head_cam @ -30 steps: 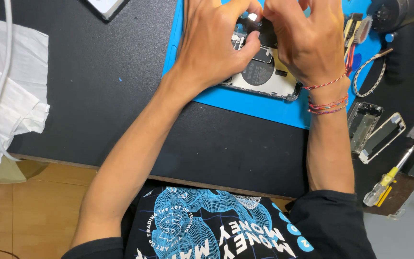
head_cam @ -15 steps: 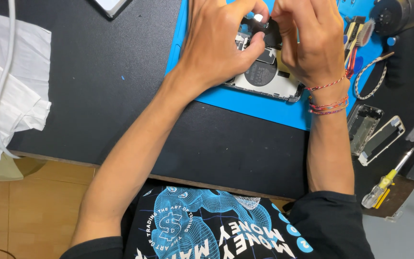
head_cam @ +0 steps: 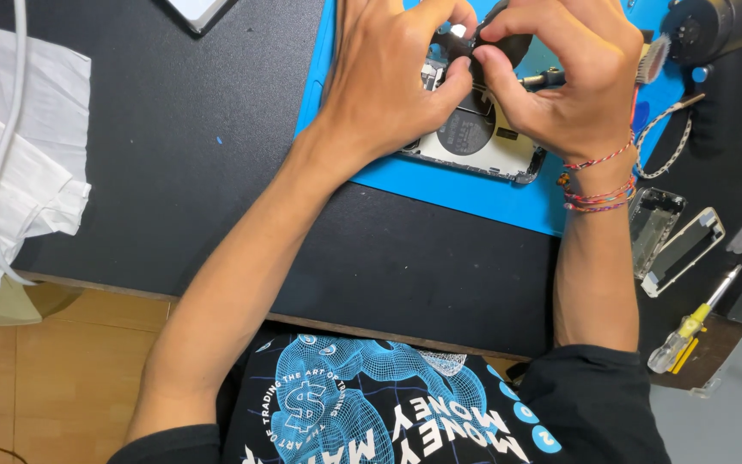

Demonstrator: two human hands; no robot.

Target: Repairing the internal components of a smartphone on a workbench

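Opened phone housing (head_cam: pixel 491 146) lying flat on blue mat (head_cam: pixel 474 193). Small black part (head_cam: pixel 508 43) pinched between left hand (head_cam: pixel 388 77) and right hand (head_cam: pixel 573 86) fingers. Judged light, thin, fragile; grip by edges.

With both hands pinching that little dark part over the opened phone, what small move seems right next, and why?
Probably a slow, gentle lift of the small dark part. The left hand and right hand both pinch it just above the opened phone on the blue mat, and whether it is free cannot be seen.
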